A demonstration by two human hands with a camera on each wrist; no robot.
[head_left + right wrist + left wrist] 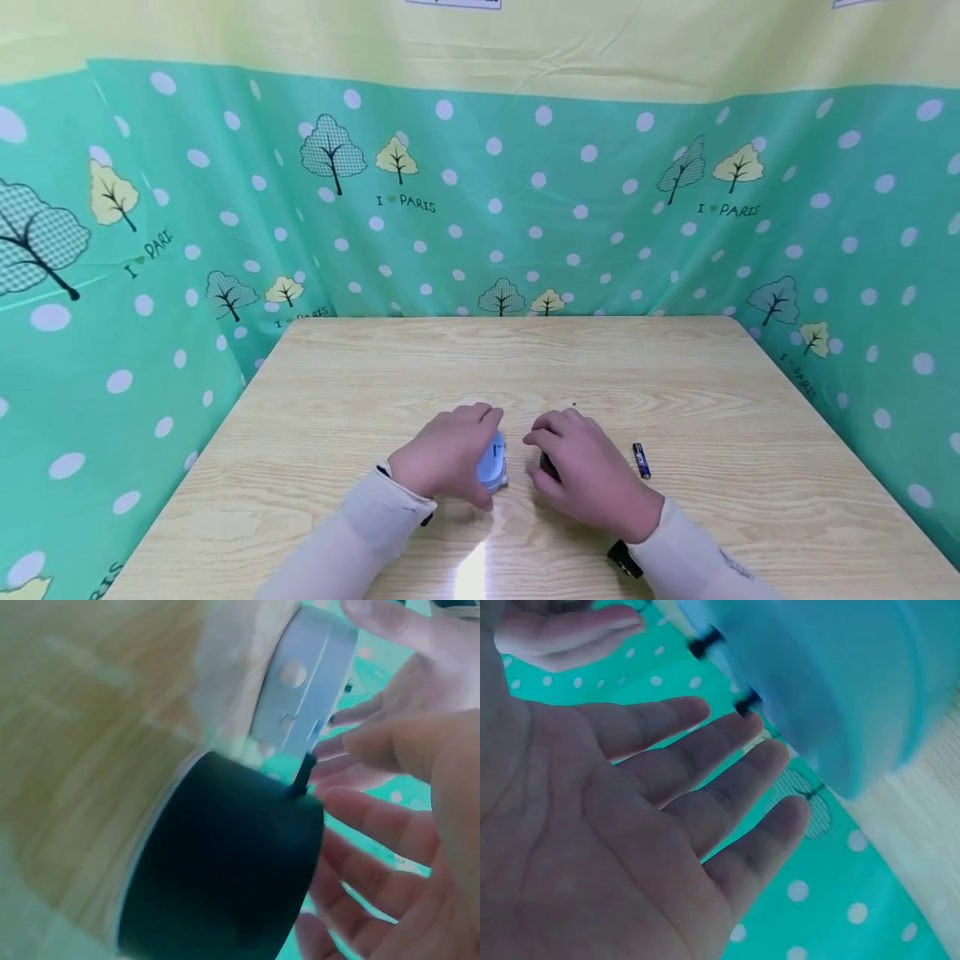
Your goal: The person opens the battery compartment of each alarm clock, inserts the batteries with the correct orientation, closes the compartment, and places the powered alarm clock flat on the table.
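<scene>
A light blue round-cornered case (492, 463) lies on the table, with two small black knobs on its upper face, as the left wrist view shows. My left hand (453, 454) hovers around its left side, fingers straight and palm facing it. To the right, a black drum-shaped object (225, 855) with a short black peg stands on the table. Over its top is my right hand (585, 471), the fingers spread and slightly bent, fingertips right at the upper rim. In the head view that hand hides most of the black object.
A dark AA-type battery (641, 461) lies right of my right hand. Beyond the hands is a tiny dark speck (574, 405) on the wooden table (480, 358). A green dotted curtain (510, 192) hangs around the back and sides.
</scene>
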